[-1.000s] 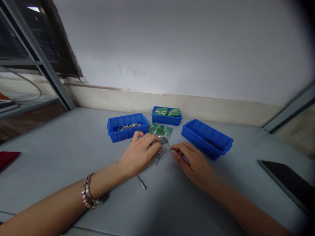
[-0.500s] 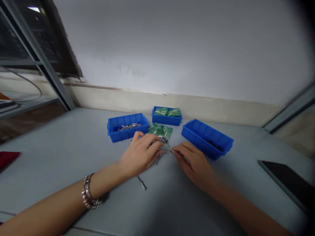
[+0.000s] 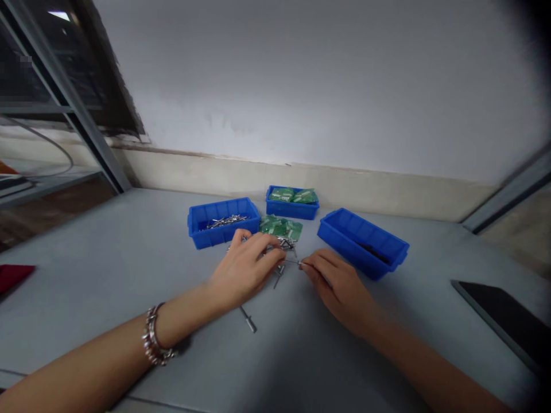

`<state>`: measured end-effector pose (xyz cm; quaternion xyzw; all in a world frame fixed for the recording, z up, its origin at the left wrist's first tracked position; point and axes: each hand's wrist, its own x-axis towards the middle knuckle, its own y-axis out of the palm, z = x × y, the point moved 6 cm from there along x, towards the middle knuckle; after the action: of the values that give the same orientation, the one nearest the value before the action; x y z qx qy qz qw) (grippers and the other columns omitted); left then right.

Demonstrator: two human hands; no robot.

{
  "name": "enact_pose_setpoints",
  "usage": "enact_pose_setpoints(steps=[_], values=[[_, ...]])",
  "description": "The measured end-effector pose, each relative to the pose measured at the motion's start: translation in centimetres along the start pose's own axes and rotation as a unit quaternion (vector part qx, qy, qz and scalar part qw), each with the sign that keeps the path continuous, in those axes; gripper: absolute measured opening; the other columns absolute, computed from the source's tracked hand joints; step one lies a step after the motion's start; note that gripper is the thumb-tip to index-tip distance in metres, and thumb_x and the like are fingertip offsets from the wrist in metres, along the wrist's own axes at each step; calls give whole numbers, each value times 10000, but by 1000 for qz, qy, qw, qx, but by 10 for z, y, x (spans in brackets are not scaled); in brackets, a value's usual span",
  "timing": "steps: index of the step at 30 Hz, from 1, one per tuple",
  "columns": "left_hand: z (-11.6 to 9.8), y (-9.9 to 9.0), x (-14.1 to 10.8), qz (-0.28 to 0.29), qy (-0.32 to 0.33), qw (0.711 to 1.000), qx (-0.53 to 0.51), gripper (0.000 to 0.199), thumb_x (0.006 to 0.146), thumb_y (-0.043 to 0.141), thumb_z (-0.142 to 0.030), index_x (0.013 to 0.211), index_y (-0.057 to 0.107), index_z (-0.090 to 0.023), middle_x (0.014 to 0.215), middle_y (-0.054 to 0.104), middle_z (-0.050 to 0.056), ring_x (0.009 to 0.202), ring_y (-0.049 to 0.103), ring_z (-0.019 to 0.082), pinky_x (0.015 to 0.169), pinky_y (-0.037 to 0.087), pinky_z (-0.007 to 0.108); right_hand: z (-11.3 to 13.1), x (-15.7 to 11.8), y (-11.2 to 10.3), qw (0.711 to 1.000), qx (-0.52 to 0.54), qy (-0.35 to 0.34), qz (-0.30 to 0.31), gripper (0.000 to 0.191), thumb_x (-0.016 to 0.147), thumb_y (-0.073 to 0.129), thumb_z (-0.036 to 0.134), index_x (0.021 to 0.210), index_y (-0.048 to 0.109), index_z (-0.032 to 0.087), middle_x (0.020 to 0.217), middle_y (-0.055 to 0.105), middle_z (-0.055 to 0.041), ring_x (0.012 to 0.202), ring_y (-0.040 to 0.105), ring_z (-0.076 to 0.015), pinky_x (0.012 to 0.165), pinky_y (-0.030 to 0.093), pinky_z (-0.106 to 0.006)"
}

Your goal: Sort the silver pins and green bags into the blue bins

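Note:
Between thumb and fingers my right hand (image 3: 338,287) pinches a blind rivet (image 3: 293,261), its thin pin pointing left. My left hand (image 3: 247,267) is curled palm-down over the table, thumb tip close to the index fingertip and near the end of that pin. What its fingers hold, if anything, is hidden. Beyond and partly under the left hand lies a pile of rivets (image 3: 287,243). Another loose rivet (image 3: 248,320) lies nearer me, below the left wrist. A few more lie just right of the left hand.
A blue bin (image 3: 224,234) with rivets stands left. Another blue bin (image 3: 293,212) at the back holds green packets, and a green packet (image 3: 282,226) lies before it. At right are a blue bin (image 3: 357,246) with dark items and a dark flat tablet-like object (image 3: 503,321).
My left thumb has lifted slightly toward the index finger, showing more of the rivet's pin. My right hand has shifted barely to the right with the rivet.

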<state>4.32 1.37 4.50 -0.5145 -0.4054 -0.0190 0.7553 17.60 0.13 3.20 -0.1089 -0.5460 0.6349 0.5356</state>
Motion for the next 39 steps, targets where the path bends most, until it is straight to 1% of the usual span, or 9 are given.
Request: enact_pose_setpoints(steps=[4,10,14,17,23,29,34,39], values=[[0,0,0,2,2,1000,3,148,865,392,-121,921,519,-173,941,558,59,808,502,163,705,283,330,2,0,-1,1000,4,-2,2,216,901,347,216,834,548,177,782,561,-43,759,517,-169,694,413,-301],[1,-1,-1,3,-2,1000,-1,137,861,397,-115,915,510,-170,948,559,58,814,502,164,707,287,330,1,-1,-3,1000,-5,-2,-18,151,878,412,257,943,528,185,823,574,-45,790,536,-177,705,425,-303],[1,0,-1,13,-5,1000,-5,116,866,403,-133,916,502,-165,956,559,63,807,498,164,706,289,335,1,-1,-1,1000,4,-15,-20,170,892,375,225,918,538,188,808,566,-48,769,528,-175,693,419,-306],[1,0,-1,11,-5,1000,-7,108,873,403,-147,903,506,-160,943,563,64,806,505,165,704,292,334,1,0,-1,1000,9,-20,-22,184,893,370,214,901,550,181,790,559,-50,754,518,-175,689,414,-309],[0,-1,2,8,-13,1000,-9,118,884,412,-205,919,512,-152,939,573,63,818,513,170,695,299,324,0,-1,0,1000,17,-9,-19,179,891,374,204,890,552,179,800,557,-51,759,513,-174,687,412,-308],[0,-2,1,-4,-7,1000,6,124,874,409,-164,900,530,-167,950,561,65,787,501,166,693,290,329,-2,-2,1,1000,17,-6,-16,186,898,362,216,870,543,182,795,548,-47,766,506,-171,699,411,-313],[0,-2,1,-2,-4,1000,6,140,858,410,-136,905,536,-176,951,555,65,797,494,168,700,288,326,0,0,-1,1000,11,0,-9,209,899,352,227,844,548,177,781,551,-54,757,507,-177,687,415,-317],[0,-2,0,6,-7,1000,4,140,856,405,-148,888,539,-174,951,550,72,788,489,172,700,292,334,0,1,0,1000,11,-1,-8,217,902,348,229,843,549,171,784,554,-51,763,510,-175,696,411,-315]])
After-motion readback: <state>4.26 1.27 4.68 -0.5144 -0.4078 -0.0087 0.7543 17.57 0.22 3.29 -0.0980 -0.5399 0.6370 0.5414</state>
